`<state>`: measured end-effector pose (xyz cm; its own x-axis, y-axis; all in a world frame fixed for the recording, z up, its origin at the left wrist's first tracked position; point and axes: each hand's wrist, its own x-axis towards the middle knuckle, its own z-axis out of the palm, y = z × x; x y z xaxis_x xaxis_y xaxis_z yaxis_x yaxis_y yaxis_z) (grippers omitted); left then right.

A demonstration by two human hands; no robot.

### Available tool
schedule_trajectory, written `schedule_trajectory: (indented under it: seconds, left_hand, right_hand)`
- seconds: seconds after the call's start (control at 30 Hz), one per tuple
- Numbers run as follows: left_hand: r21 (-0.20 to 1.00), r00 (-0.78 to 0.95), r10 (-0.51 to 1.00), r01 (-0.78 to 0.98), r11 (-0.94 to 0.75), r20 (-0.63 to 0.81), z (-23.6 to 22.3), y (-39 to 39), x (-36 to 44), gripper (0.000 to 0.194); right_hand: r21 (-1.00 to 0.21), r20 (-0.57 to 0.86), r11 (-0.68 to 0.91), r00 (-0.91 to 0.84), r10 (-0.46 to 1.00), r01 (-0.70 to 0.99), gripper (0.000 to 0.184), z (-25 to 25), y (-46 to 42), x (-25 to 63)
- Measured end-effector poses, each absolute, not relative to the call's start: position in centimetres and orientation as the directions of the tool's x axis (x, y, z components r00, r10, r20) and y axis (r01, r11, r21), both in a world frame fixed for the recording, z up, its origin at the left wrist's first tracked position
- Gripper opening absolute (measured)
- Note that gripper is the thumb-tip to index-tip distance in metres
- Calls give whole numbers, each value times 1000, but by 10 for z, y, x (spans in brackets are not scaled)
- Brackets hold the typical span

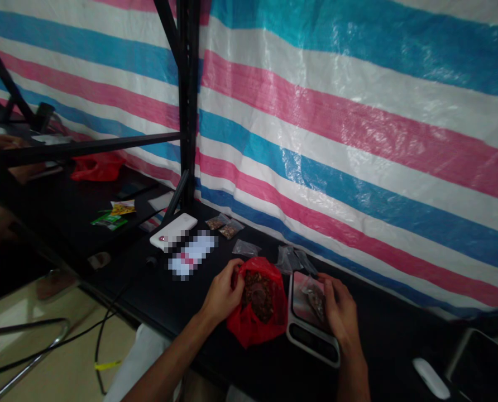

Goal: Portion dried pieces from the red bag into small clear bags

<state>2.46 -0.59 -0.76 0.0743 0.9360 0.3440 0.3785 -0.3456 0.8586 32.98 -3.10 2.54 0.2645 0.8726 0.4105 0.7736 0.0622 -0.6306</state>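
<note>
A red plastic bag [240,332] stands with its mouth wide on the black table, full of small brown pieces [266,290] with a clear round object lying on them. My left hand [227,291] pinches the bag's left rim. Just right of the bag is a kitchen scale [314,341] with a silver frame and a dark display. On its plate sits a small clear plastic bag [315,298] with dark contents. My right hand [340,306] is closed around the right side of that small bag, its fingertips partly hidden.
Behind the scale lie several clear bags [288,259], and farther left two filled bags [231,228]. A white phone-like box [173,231] is near the black post [187,111]. A white mouse [431,378] lies at right. Another person's hand [6,142] shows far left.
</note>
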Motion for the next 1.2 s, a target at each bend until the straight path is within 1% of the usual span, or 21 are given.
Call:
schedule_trajectory:
  seconds: [0.1,0.17,0.23,0.37,0.47,0.57,0.67,0.77,0.83,0.87,0.9,0.93,1.0,1.07,1.2]
  left_hand:
    - [859,61,935,377,-345,349,-7,-6,25,25]
    - [863,53,937,375,-339,346,-7,-6,25,26]
    - [864,49,938,376,-335,343,-6,-6,25,25]
    - [854,52,934,389,-345,353,-7,-6,24,23]
    - [850,59,932,395,-350,356,-8,-6,24,23]
    - [850,55,932,394,-350,358,-8,-6,25,23]
    - [851,63,934,394,-348,352,-8,-6,25,23]
    - [857,68,940,393,-335,336,-7,-6,24,23]
    - [859,73,942,392,-329,327,-6,-6,24,23]
    - [859,76,942,392,-328,326,-6,-6,24,23]
    - [859,78,942,392,-329,325,-6,-6,24,24]
    - [859,78,943,392,-328,324,-6,-6,24,24]
    - [862,76,945,393,-321,317,-6,-6,25,24]
    - [864,73,948,395,-313,310,-7,-6,25,25]
    - [862,71,948,400,-311,309,-7,-5,25,25]
  right_hand:
    - [-617,390,76,221,894,783,50,24,-31,330]
    - [-610,384,93,191,903,787,46,22,-31,331]
    - [-582,382,98,165,909,807,47,18,-31,333]
    - [-491,386,59,156,909,869,46,8,-31,336]
    - [-468,373,30,167,913,883,45,4,-32,337]
    - [-509,342,-12,214,915,861,46,5,-31,338]
    - [-583,333,13,225,916,812,43,10,-29,335]
    - [-662,333,121,146,931,740,43,16,-29,321]
    - [-719,376,225,96,921,658,41,20,-31,304]
    - [-726,401,273,65,914,632,39,22,-32,295]
    - [-727,411,309,29,911,613,36,23,-33,285]
    - [-729,390,325,-23,920,602,33,25,-34,277]
    - [-727,303,310,-119,945,613,32,25,-36,264]
    - [-696,226,273,-158,961,664,39,24,-36,258]
    - [-600,193,253,-170,966,759,52,21,-34,258]
